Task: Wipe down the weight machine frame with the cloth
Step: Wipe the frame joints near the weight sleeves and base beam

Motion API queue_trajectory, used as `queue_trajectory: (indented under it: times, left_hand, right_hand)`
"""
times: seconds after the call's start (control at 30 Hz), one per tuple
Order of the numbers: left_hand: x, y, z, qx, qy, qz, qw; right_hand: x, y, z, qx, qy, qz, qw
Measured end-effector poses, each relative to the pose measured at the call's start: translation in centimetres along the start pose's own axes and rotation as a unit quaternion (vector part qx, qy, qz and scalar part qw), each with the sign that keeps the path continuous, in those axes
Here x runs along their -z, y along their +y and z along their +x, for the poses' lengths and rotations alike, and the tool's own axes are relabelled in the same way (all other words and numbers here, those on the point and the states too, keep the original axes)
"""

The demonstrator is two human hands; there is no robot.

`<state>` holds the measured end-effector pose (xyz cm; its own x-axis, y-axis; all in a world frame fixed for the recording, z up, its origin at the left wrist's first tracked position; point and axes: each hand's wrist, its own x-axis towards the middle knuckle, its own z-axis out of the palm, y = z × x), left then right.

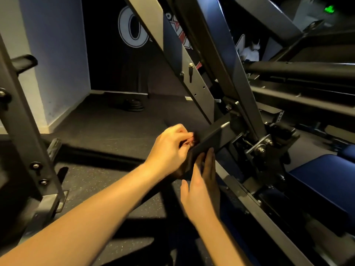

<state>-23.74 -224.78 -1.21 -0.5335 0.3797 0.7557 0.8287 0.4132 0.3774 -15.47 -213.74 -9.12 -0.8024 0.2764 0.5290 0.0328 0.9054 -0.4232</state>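
At centre frame, the dark cloth (pixel 185 166) is pinched by the curled left hand (pixel 171 146) at the end of a frame bar (pixel 213 137). The right hand (pixel 201 181) is laid flat underneath, fingers straight. The cloth is judged soft and light, best bunched in the fingers; the bar is judged rigid.

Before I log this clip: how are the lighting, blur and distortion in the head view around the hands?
Head view: dim overall, so the machine frame and the dark cloth nearly merge in shadow; the left hand is motion-blurred at its fingertips, the right hand sharper; the wide-angle lens bows straight lines near the edges; a green light blooms top right.
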Motion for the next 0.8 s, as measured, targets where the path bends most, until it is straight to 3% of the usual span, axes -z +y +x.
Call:
queue_trajectory:
  times: [0.1, 0.33, 0.6, 0.8]
  left_hand:
    - [-1.2, 0.7, 1.2, 0.012, 0.007, 0.001, 1.0]
    - [2.6, -3.0, -5.1, -0.001, -0.013, 0.002, 1.0]
    - [-2.0, 1.2, 4.2, -0.007, -0.019, -0.047, 0.999]
    - [0.4, -1.1, -3.1, -0.032, 0.014, -0.041, 0.999]
  right_hand:
    - [-0.2, -0.3, 0.1, -0.016, -0.006, 0.005, 1.0]
    - [0.0, 0.3, 0.4, -0.01, -0.013, 0.02, 1.0]
    - [0.2, 1.3, 0.2, 0.024, -0.006, 0.008, 1.0]
    - [1.2, 2.1, 0.3, 0.06, -0.037, -0.003, 0.998]
